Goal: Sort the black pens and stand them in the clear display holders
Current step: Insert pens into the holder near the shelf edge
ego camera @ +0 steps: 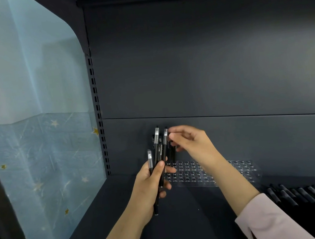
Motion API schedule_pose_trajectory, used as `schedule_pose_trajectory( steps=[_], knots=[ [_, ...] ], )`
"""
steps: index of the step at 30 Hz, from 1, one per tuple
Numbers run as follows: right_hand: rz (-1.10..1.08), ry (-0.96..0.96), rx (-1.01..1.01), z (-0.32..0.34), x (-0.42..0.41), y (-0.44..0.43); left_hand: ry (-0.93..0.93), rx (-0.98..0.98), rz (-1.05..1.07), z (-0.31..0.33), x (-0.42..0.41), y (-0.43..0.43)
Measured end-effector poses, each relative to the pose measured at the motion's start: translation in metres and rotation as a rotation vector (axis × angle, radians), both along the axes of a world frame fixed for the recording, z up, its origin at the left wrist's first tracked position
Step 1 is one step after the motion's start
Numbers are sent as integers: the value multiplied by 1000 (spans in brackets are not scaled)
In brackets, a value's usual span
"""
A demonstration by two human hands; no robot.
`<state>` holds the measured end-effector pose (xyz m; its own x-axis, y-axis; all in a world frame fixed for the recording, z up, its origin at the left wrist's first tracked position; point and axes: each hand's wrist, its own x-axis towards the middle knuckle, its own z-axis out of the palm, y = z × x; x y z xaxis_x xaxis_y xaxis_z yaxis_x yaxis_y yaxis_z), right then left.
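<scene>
My left hand (151,187) grips a bundle of three black pens (158,159) with silver bands, held upright over the dark shelf. My right hand (191,143) reaches across and pinches the top of the rightmost pen in the bundle near its silver band. Behind the bundle, a few black pens (171,151) stand in the left end of the clear display holders (238,171), which lie in rows of round holes along the back panel. My right forearm covers the holders' middle.
A row of several loose black pens (308,194) lies on the shelf at the lower right. The dark shelf floor (185,225) stretches in front. A blue star-patterned sheet (38,154) covers the left side wall.
</scene>
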<state>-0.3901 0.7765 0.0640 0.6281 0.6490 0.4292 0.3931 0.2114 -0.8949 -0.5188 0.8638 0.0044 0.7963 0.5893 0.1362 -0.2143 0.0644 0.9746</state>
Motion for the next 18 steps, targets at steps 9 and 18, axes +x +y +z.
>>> schedule_pose_trajectory(
  steps=[9,18],
  knots=[
    [-45,150,39,-2,-16,3,-25,37,-65,-3,2,13],
    [-50,254,147,-7,-25,1,-30,58,-99,-5,1,10]
  ],
)
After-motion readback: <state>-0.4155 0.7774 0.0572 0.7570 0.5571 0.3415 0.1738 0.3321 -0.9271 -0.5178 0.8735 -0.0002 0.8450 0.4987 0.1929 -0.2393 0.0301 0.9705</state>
